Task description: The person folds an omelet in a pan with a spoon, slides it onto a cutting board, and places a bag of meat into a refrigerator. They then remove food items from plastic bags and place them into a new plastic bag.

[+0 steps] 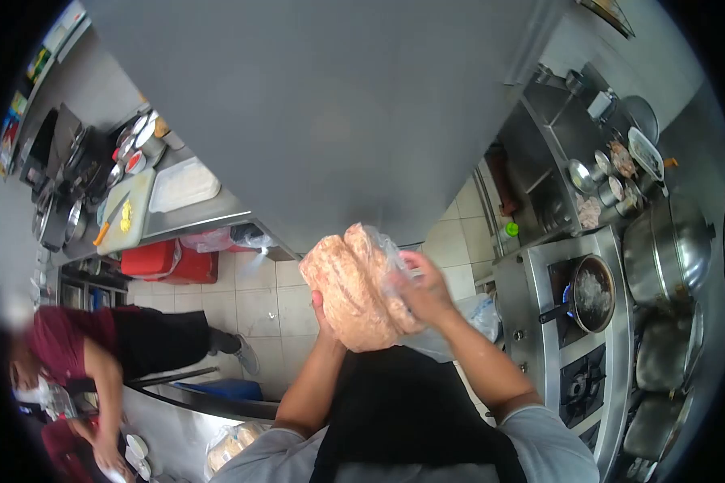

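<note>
A large, lumpy, pale orange-pink block of food (pixel 346 294), perhaps frozen meat, is held up in front of my dark apron. Clear plastic wrap (pixel 385 245) clings to its right side. My left hand (pixel 324 320) supports the block from its left and lower side, with the fingers mostly hidden behind it. At its right edge, my right hand (pixel 424 290) has its fingers bent around the plastic. Behind the block stands a tall grey metal surface (pixel 330 113).
On the right, a pan (pixel 594 294) sits over a lit burner. A cutting board (pixel 129 209) with a knife (pixel 109 224) lies on the left counter. A co-worker (pixel 97 346) is at lower left. Another bagged block (pixel 232 447) rests behind my left arm.
</note>
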Tool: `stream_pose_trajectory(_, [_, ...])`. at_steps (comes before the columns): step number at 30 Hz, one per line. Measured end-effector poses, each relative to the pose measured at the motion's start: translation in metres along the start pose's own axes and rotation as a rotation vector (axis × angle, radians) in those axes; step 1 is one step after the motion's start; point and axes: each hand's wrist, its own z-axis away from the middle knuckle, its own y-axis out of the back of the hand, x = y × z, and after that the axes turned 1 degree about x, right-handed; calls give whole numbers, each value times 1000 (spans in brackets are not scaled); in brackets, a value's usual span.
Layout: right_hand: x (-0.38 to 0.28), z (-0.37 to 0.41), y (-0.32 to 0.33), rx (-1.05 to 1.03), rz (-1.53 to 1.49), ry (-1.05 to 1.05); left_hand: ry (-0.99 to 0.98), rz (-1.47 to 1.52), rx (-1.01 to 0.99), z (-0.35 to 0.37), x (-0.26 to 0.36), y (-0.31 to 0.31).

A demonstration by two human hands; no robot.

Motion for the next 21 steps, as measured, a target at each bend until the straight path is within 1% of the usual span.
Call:
stream_pose_trajectory(2, [8,-20,30,146,-209,93,-6,52,2,-3,6,5])
stream_pose_trajectory(3, [10,-37,47,371,-137,212,-17,59,9,-4,9,8])
stream_pose_trajectory(4, [12,-60,76,445,-140,200,-13,72,25,-5,11,11])
stream_pose_trajectory(5, [7,-81,104,571,-17,152,-2,80,44,-3,12,14])
stream_pose_trajectory(7, [4,-127,148,643,152,234,9,100,37,0,16,6])
stream_pose_trajectory(8, [-1,-145,162,651,218,268,20,114,17,1,17,0])
stream_pose_trajectory(10, [-16,-172,175,423,42,368,11,119,-30,4,18,-6])
stream_pose_trajectory(11, [-22,-181,179,444,33,372,1,132,-75,6,17,-9])
stream_pose_trajectory(13, [-35,-192,176,245,316,262,3,126,-106,12,16,-26])
stream_pose_trajectory(15, [-33,-197,169,258,140,307,34,99,-161,20,16,-59])
stream_pose_trajectory(16, [-32,-196,169,273,126,312,35,93,-172,24,12,-68])
stream_pose_trajectory(17, [-33,-192,169,229,95,312,45,79,-185,26,6,-80])
stream_pose_trajectory(18, [-32,-190,172,184,66,313,21,66,-163,28,-3,-92])
stream_pose_trajectory(19, [-28,-193,174,195,55,319,-6,54,-140,29,-11,-106])
stream_pose_trajectory(20, [-16,-202,174,190,37,357,20,74,-200,27,-21,-124])
stream_pose_trajectory(21, [-14,-203,176,184,21,395,24,62,-206,28,-31,-143])
